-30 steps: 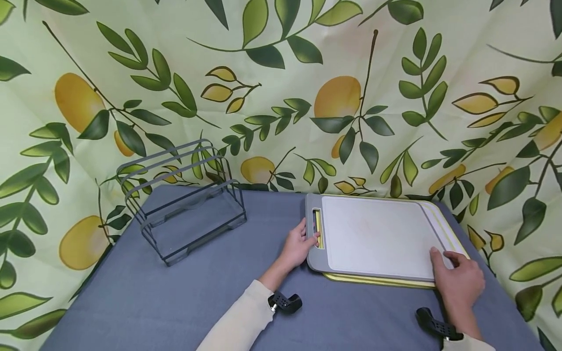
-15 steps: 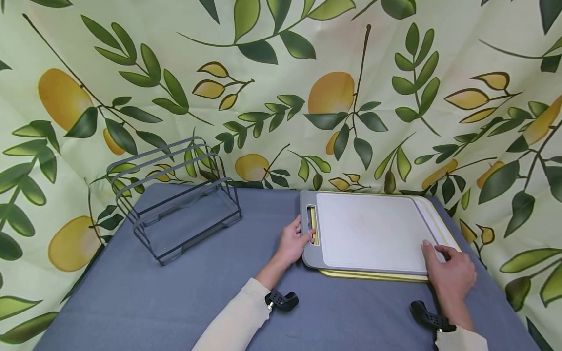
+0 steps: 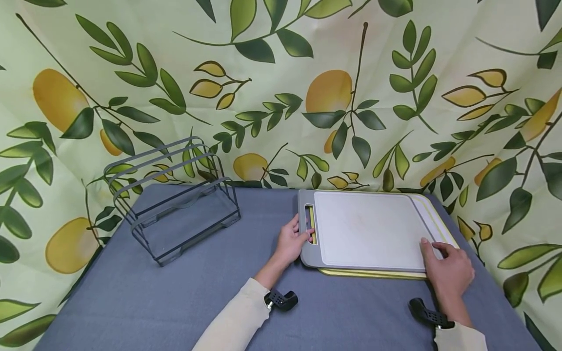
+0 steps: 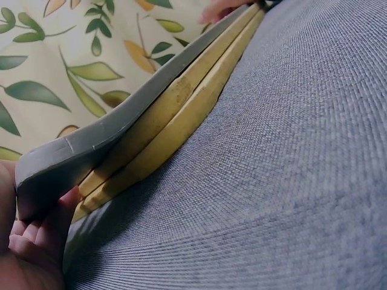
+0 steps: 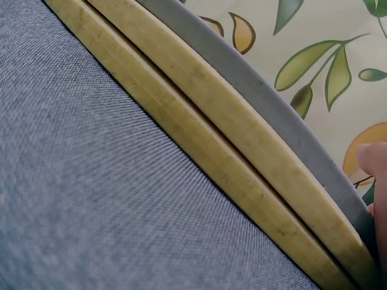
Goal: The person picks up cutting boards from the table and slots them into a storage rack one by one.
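A grey-rimmed cutting board with a white face lies on top of two yellow-edged cutting boards stacked flat on the table. My left hand grips the grey board's handle end, thumb at the slot and fingers under the rim. In the left wrist view, the grey board's edge tilts up off the yellow boards at that end. At the near right corner, my right hand holds the grey board's edge, its thumb over the top; some of its fingers are hidden.
A dark wire rack with several upright loops stands on the left of the blue-grey cloth-covered table. Behind and beside the table hangs a curtain printed with leaves and yellow fruit.
The whole head view has shifted slightly, moving everything a little to the left. Both hands keep their places on the grey board.
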{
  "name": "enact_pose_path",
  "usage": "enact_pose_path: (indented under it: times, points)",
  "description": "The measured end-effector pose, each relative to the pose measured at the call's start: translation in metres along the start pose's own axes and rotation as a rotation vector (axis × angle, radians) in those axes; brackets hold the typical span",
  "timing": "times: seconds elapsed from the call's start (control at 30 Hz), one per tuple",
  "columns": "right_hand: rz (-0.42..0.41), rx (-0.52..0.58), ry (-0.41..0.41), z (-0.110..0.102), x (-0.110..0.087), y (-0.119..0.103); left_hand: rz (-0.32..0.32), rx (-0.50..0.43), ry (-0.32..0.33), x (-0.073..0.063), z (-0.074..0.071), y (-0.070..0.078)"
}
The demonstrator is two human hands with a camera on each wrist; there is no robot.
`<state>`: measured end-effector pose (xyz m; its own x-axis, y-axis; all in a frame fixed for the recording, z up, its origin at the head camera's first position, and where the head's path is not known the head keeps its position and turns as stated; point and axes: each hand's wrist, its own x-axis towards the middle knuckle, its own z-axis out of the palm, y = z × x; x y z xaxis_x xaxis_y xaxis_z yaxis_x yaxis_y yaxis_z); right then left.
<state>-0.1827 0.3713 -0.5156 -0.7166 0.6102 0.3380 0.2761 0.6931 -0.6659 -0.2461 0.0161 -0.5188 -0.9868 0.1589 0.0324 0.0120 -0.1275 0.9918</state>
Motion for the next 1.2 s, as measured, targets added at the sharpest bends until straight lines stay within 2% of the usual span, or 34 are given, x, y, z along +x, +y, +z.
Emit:
enact_pose_path:
  times: [0.53,1.2]
  points:
    - [0.003,-0.007,0.0,0.0,0.001,-0.002,0.005,0.015,0.009,0.0,0.0,0.003]
    - [-0.011,-0.026,-0.02,-0.003,-0.004,-0.011,0.018,0.019,0.025,0.001,-0.005,-0.002]
